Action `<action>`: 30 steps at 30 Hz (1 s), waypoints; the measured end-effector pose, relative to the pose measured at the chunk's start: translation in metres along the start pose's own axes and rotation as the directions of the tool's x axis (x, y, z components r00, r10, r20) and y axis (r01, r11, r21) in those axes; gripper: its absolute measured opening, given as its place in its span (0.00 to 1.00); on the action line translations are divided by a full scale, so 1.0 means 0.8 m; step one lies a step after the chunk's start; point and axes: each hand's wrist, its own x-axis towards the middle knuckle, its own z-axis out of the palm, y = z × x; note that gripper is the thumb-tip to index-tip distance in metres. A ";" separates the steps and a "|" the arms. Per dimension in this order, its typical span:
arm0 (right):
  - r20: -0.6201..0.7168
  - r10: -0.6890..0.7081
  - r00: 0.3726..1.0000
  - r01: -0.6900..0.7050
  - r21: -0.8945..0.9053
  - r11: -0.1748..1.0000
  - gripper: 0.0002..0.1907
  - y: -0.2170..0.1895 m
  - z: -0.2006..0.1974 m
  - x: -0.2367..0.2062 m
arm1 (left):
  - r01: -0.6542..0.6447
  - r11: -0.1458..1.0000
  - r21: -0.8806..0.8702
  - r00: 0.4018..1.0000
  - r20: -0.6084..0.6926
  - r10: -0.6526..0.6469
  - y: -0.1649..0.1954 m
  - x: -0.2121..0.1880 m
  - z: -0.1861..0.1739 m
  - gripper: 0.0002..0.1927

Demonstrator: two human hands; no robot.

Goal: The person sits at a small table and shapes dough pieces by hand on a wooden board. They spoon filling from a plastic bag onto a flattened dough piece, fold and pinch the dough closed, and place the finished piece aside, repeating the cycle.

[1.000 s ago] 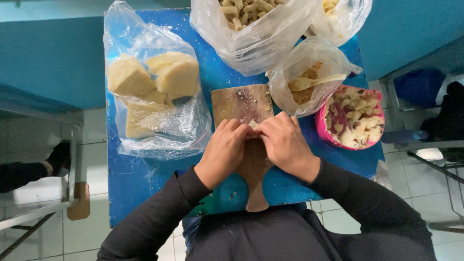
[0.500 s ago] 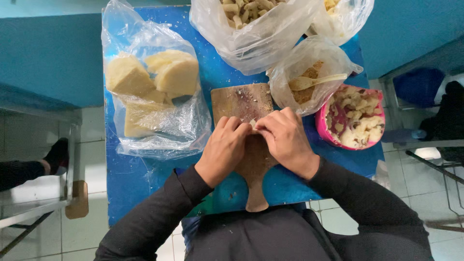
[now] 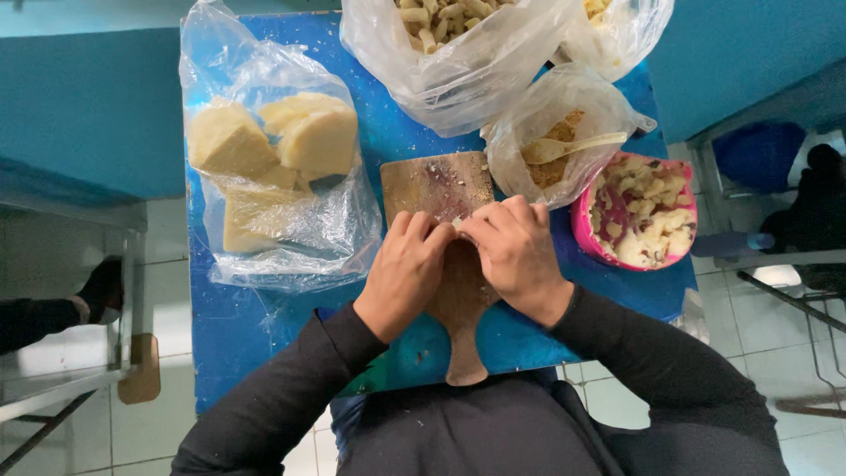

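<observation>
My left hand and my right hand rest together on a wooden cutting board with a handle that points toward me. Their fingertips meet over the board and pinch a small pale piece of food, mostly hidden by the fingers. Crumbs lie on the bare far part of the board. Both sleeves are black.
The small blue table carries a clear bag of pale yellow blocks at left, a bag of pale finger-shaped pieces at the back, a bag of crumbs with a pale spoon, and a pink bowl of pieces at right. A black shoe shows far left.
Both hands stay on the board. The fingers have shifted slightly around the small piece.
</observation>
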 end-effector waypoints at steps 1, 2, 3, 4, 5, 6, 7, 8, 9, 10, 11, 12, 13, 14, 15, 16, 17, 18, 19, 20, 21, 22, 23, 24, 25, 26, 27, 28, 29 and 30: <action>-0.002 -0.008 1.000 0.008 0.003 1.000 0.10 -0.001 0.000 -0.001 | -0.001 1.000 0.007 1.000 0.014 0.001 0.002 -0.002 0.000 0.09; -0.003 -0.016 1.000 0.016 0.006 1.000 0.11 -0.002 -0.001 -0.001 | -0.001 1.000 0.015 1.000 0.029 0.001 0.002 -0.003 0.000 0.09; -0.004 -0.025 1.000 0.025 0.010 1.000 0.11 -0.003 -0.001 -0.002 | -0.006 1.000 0.017 1.000 0.026 0.005 0.002 -0.003 0.000 0.11; -0.009 -0.029 1.000 0.029 0.033 0.999 0.11 -0.004 -0.002 -0.002 | -0.008 1.000 0.019 1.000 0.025 0.008 0.001 -0.004 0.000 0.13; -0.011 -0.034 0.999 0.034 0.056 0.998 0.11 -0.004 -0.003 -0.002 | -0.010 1.000 0.021 1.000 0.024 0.009 0.000 -0.005 0.000 0.16; -0.014 -0.040 0.999 0.041 0.078 0.996 0.11 -0.004 -0.003 -0.002 | -0.006 1.000 0.012 1.000 0.022 0.006 0.000 -0.004 0.000 0.15; -0.006 -0.023 1.000 0.024 0.079 0.997 0.10 -0.004 -0.003 -0.001 | -0.003 1.000 0.004 1.000 0.020 0.003 -0.002 -0.003 0.001 0.14; 0.003 -0.006 1.000 0.006 0.079 0.997 0.09 -0.004 -0.003 0.000 | -0.001 1.000 -0.004 1.000 0.018 0.001 -0.003 -0.002 0.002 0.14; 0.011 0.013 1.000 -0.013 0.080 0.997 0.09 -0.004 -0.002 0.002 | 0.002 1.000 -0.007 1.000 0.001 -0.002 -0.003 -0.003 0.003 0.14; 0.008 0.017 1.000 -0.018 0.072 0.997 0.09 -0.003 -0.001 0.003 | 0.003 1.000 -0.010 1.000 -0.016 -0.003 -0.002 -0.003 0.004 0.15; 0.007 0.024 1.000 -0.024 0.065 0.998 0.09 -0.003 -0.001 0.005 | 0.004 1.000 -0.014 0.999 -0.031 -0.005 -0.001 -0.003 0.005 0.16; 0.006 0.030 1.000 -0.030 0.057 0.998 0.08 -0.002 0.000 0.005 | 0.016 1.000 -0.025 1.000 -0.023 -0.017 0.000 -0.002 0.006 0.13; 0.006 0.038 0.999 -0.039 0.069 0.997 0.07 -0.001 0.000 0.006 | 0.029 0.999 -0.034 0.999 -0.016 -0.029 0.000 -0.002 0.007 0.11; 0.007 0.047 0.999 -0.047 0.083 0.995 0.06 0.000 0.000 0.007 | 0.042 0.998 -0.042 0.999 -0.008 -0.043 0.000 -0.001 0.007 0.08; 0.009 0.056 0.998 -0.056 0.097 0.994 0.05 0.000 0.000 0.007 | 0.032 0.999 -0.044 0.999 -0.019 -0.033 0.000 -0.001 0.007 0.08; -0.008 0.052 0.999 -0.051 0.095 0.994 0.05 0.001 0.000 0.008 | 0.021 0.999 -0.046 0.999 -0.031 -0.022 -0.002 -0.001 0.007 0.08; -0.026 0.048 0.999 -0.046 0.092 0.995 0.06 0.001 0.000 0.007 | 0.010 0.999 -0.048 0.999 -0.044 -0.012 -0.003 0.000 0.007 0.08; -0.044 0.044 0.998 -0.040 0.089 0.995 0.06 0.000 -0.001 0.007 | 0.011 0.999 -0.047 0.999 -0.052 -0.014 -0.003 0.002 0.008 0.08; -0.056 0.009 0.998 -0.007 0.044 0.999 0.09 0.000 -0.001 0.006 | 0.012 0.999 -0.045 0.998 -0.062 -0.015 -0.004 0.004 0.008 0.07; -0.067 -0.026 0.997 0.026 -0.002 1.000 0.11 -0.002 -0.001 0.004 | 0.013 0.999 -0.043 0.997 -0.073 -0.016 -0.005 0.005 0.008 0.07; -0.074 -0.063 0.995 0.059 -0.047 0.997 0.13 -0.004 -0.001 0.001 | 0.015 0.999 -0.046 0.997 -0.078 -0.019 -0.005 0.005 0.008 0.08; -0.066 -0.074 0.995 0.068 -0.086 0.994 0.15 -0.008 -0.002 -0.002 | 0.018 0.999 -0.050 0.996 -0.083 -0.022 -0.004 0.004 0.007 0.09; -0.057 -0.086 0.995 0.078 -0.125 0.989 0.16 -0.011 -0.002 -0.007 | 0.020 0.998 -0.053 0.996 -0.089 -0.025 -0.004 0.004 0.007 0.10; -0.048 -0.097 0.994 0.088 -0.164 0.983 0.18 -0.013 -0.002 -0.009 | 0.037 0.997 -0.061 0.996 -0.077 -0.042 -0.005 0.004 0.006 0.12; -0.045 -0.097 0.994 0.088 -0.177 0.980 0.19 -0.014 -0.001 -0.010 | 0.054 0.996 -0.070 0.996 -0.066 -0.058 -0.005 0.004 0.006 0.13; -0.041 -0.096 0.995 0.086 -0.190 0.978 0.19 -0.015 0.001 -0.011 | 0.070 0.994 -0.080 0.996 -0.052 -0.074 -0.004 0.004 0.006 0.15; -0.038 -0.093 0.995 0.083 -0.203 0.976 0.20 -0.015 0.002 -0.011 | 0.079 0.991 -0.106 0.993 -0.077 -0.087 -0.004 0.004 0.006 0.17; -0.044 -0.085 0.995 0.074 -0.199 0.977 0.20 -0.014 0.004 -0.010 | 0.086 0.987 -0.133 0.990 -0.101 -0.100 -0.003 0.004 0.005 0.19; -0.048 -0.076 0.996 0.066 -0.195 0.979 0.19 -0.011 0.007 -0.008 | 0.093 0.983 -0.160 0.986 -0.124 -0.114 -0.003 0.003 0.005 0.22; -0.052 -0.069 0.996 0.058 -0.189 0.980 0.19 -0.009 0.008 -0.005 | 0.100 0.979 -0.175 0.985 -0.125 -0.123 -0.002 0.004 0.005 0.23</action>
